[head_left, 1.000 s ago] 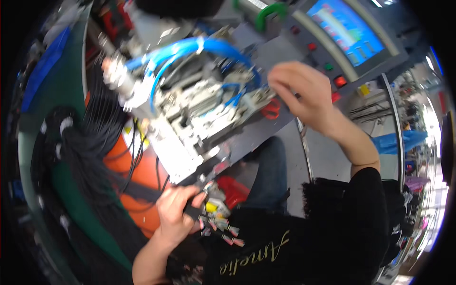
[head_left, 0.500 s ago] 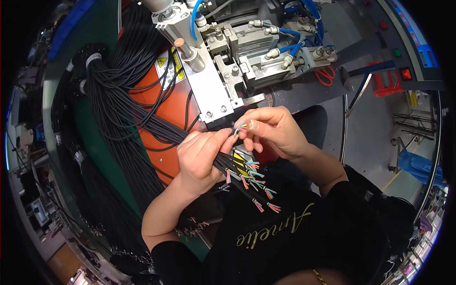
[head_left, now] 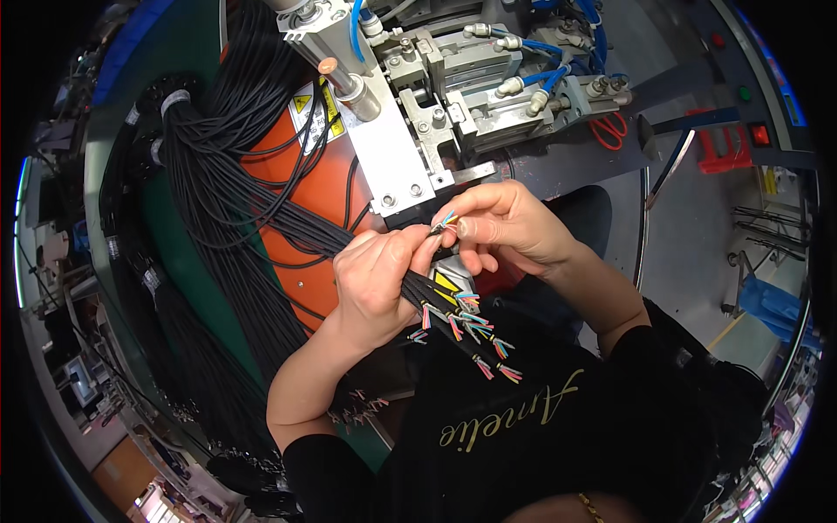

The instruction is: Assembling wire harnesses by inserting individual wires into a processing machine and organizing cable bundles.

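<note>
My left hand (head_left: 377, 272) is closed around a bunch of black cables (head_left: 427, 292). Their stripped ends, with short red, blue, white and yellow wires (head_left: 475, 324), fan out below it. Between its thumb and forefinger, one cable end points up to the right. My right hand (head_left: 510, 228) pinches the thin coloured wires (head_left: 448, 220) of that end between thumb and forefinger, its other fingers curled loosely. Both hands almost meet, just in front of the metal machine's white plate (head_left: 384, 166).
A pneumatic machine (head_left: 488, 96) with blue air hoses stands beyond my hands. Thick bundles of black cables (head_left: 209, 148) run over an orange surface (head_left: 296, 253) and a green one (head_left: 174, 227) on the left. A red-handled thing (head_left: 728, 148) lies at right.
The view has shifted slightly, so the machine sits a little further right and higher. My right fingers have closed in on the coloured wires; the left hand keeps its hold.
</note>
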The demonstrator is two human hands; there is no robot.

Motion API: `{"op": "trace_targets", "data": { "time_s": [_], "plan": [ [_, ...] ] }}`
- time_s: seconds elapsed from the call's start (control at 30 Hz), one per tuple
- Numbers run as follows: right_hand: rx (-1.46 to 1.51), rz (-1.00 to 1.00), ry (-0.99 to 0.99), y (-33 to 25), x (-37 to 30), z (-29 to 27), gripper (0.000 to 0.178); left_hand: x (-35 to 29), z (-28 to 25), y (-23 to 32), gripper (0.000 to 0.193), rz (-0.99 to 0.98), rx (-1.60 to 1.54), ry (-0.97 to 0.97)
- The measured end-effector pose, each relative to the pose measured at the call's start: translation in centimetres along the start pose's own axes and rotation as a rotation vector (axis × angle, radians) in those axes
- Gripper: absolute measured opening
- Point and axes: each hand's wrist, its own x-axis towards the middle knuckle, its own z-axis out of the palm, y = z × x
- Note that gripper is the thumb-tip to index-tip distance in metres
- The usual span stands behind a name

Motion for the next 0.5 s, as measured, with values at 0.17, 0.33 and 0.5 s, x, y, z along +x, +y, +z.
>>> {"op": "trace_targets", "data": {
  "time_s": [0.17,0.33,0.5],
  "plan": [
    [-0.122,-0.042,0.001,-0.11,0.08,-0.03,0.014,-0.01,0.00,-0.15,0.011,-0.019,-0.048,-0.028],
    [-0.332,-0.149,0.008,-0.43,0.25,-0.01,0.012,-0.15,0.31,-0.42,0.009,-0.071,-0.119,-0.027],
    [-0.327,-0.157,-0.010,-0.55,0.39,-0.35,0.012,-0.02,0.03,-0.62,0.009,-0.113,-0.179,-0.064]
  ]
}}
